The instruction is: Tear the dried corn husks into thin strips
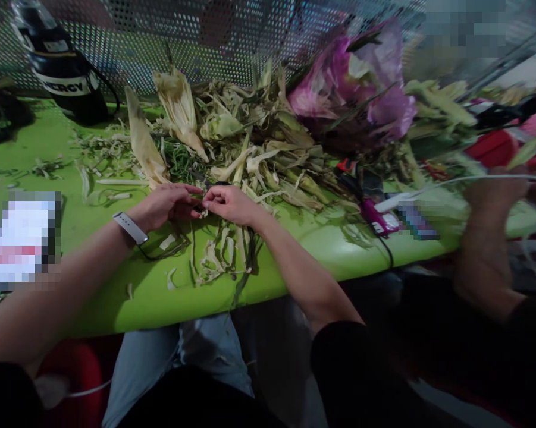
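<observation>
My left hand (172, 205), with a white band on its wrist, has its fingers curled in to meet my right hand (229, 204). The fingertips of both hands close on something small, mostly hidden; a pale scrap shows beneath them. Thumb and forefinger of the right hand are pinched together. Below the hands, thin pale husk strips (218, 258) are strewn on the green table (160, 303). An upright dry corn husk (143, 142) stands just beyond my left hand. Dark green string-like strands (181, 157) lie behind my fingers.
A heap of dry corn husks (294, 160) spreads behind my hands, beside a pink plastic bag (325, 89). A black bottle (69, 77) stands back left. A phone (417, 220) and a magenta device (379, 217) with cables lie right, near another person's arm (486, 238).
</observation>
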{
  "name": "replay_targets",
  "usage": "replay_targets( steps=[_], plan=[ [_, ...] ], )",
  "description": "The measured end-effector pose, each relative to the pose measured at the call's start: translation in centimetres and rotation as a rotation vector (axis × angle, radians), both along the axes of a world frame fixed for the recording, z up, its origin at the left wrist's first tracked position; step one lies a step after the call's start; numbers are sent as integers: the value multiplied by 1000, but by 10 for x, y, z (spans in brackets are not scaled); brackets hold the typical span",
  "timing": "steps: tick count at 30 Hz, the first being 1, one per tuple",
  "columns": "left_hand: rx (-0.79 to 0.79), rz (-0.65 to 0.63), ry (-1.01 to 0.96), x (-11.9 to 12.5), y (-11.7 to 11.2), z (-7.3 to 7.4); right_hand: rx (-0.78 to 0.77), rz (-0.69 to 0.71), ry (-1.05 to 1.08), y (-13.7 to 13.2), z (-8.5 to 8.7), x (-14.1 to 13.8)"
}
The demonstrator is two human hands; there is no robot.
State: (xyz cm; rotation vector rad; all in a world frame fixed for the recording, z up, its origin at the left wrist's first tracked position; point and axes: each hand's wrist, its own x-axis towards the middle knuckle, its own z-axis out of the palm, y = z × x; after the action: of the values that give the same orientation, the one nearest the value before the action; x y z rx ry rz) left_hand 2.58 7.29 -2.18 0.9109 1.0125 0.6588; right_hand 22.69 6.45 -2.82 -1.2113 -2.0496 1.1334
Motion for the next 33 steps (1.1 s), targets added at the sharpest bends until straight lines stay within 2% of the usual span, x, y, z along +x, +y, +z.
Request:
replay_targets(
  steps=[7, 13, 25, 33],
  plan=[
    [103, -37, 28, 2, -6, 2, -98, -15, 113, -2, 3, 1],
    [122, -61, -13, 0, -4, -3, -54, -16, 93, -5, 5, -1],
    [145, 14, 14, 2, -4, -4, 73, -9, -19, -2, 0, -1],
    [193, 30, 21, 2, -5, -4, 34, -1, 57, -2, -2, 1]
  ],
)
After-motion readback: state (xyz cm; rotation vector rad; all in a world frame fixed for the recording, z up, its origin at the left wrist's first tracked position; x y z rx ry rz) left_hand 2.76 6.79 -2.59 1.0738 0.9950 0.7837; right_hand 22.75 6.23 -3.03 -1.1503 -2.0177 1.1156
